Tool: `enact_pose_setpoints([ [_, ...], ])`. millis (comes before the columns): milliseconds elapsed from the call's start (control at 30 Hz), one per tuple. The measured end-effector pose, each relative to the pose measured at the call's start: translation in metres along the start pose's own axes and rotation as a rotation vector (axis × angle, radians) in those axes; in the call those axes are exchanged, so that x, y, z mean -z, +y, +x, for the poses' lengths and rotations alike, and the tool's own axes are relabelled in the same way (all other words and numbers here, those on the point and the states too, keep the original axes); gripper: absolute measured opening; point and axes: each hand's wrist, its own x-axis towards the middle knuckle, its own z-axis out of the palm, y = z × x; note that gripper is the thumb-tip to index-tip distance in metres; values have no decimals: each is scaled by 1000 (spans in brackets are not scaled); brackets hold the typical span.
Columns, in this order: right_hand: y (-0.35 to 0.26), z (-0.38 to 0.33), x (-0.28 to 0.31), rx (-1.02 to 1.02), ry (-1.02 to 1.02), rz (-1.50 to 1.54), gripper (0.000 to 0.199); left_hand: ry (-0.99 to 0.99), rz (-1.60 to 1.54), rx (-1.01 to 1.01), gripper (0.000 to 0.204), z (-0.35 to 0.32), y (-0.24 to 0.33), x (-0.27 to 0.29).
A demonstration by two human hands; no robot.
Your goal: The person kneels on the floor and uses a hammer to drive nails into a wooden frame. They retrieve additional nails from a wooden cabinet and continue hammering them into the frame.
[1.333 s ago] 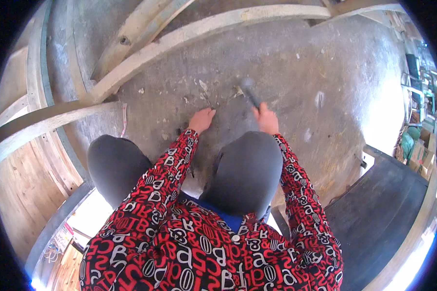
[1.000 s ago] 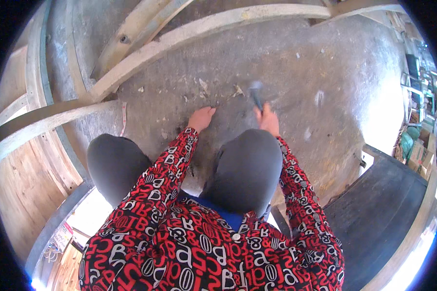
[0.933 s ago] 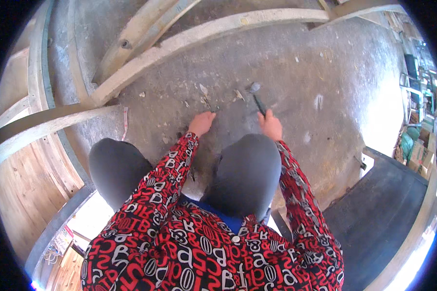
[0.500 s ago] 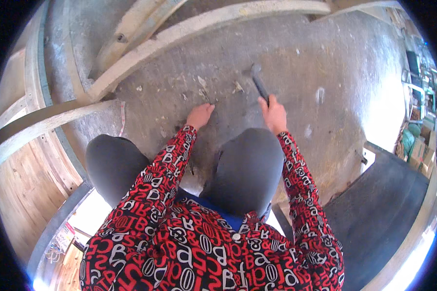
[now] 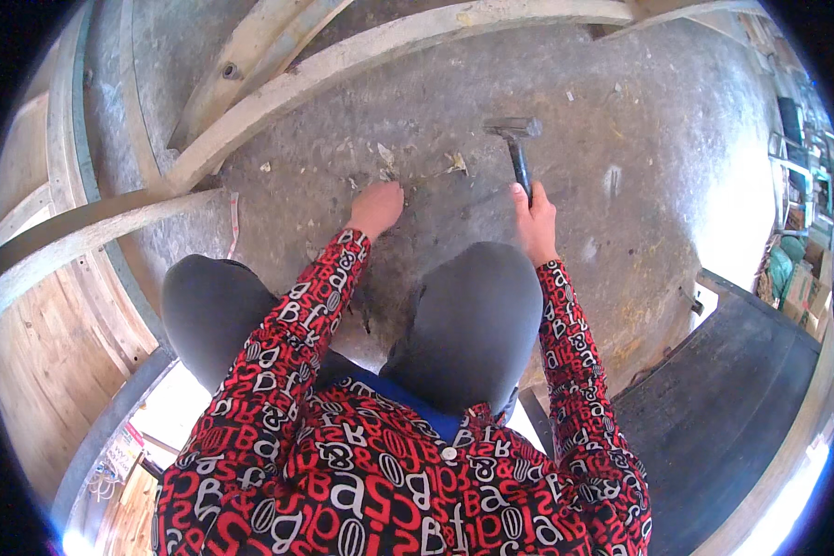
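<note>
A hammer (image 5: 519,159) with a dark handle and a worn metal head is gripped low on the handle by my right hand (image 5: 537,225). Its head hangs over the stained concrete floor (image 5: 612,120), ahead of my right knee. My left hand (image 5: 376,209) is closed, low over the floor ahead of the gap between my knees; what its fingers pinch, if anything, is hidden. Just beyond that hand lie pale torn scraps (image 5: 385,156). Another yellowish scrap (image 5: 457,163) rests between the two hands' reach.
A long wooden beam (image 5: 380,48) curves across the far side, joined to more timber (image 5: 111,227) at the left. At right stands a dark flat panel (image 5: 723,398). Cardboard boxes (image 5: 806,296) and a green bag (image 5: 780,264) sit at the far right.
The hammer has moved right and its head has turned so that it shows side-on. My left hand has shifted slightly left and away from me, with its fingers curled in more.
</note>
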Motion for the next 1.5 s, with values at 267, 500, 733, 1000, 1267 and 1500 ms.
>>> enact_pose_setpoints([
  [267, 53, -21, -11, -62, 119, -44, 44, 52, 213, -198, 23, 4, 54, 67],
  [500, 77, -43, -35, -148, -48, -121, 41, 91, 213, -141, 16, 8, 36, 67],
  [733, 43, -43, -11, -37, -32, -33, 30, 29, -138, -99, 25, -5, 3, -4],
  [1000, 24, -40, -37, 73, 135, 180, 30, 35, -391, -19, 29, -8, -7, -58],
  [1267, 34, -32, -39, -140, -39, 283, 38, 103, -407, -45, 28, -16, -28, -52],
  [1500, 47, -15, -47, -34, -72, -217, 37, 94, -363, -118, 28, 1, -15, -48],
])
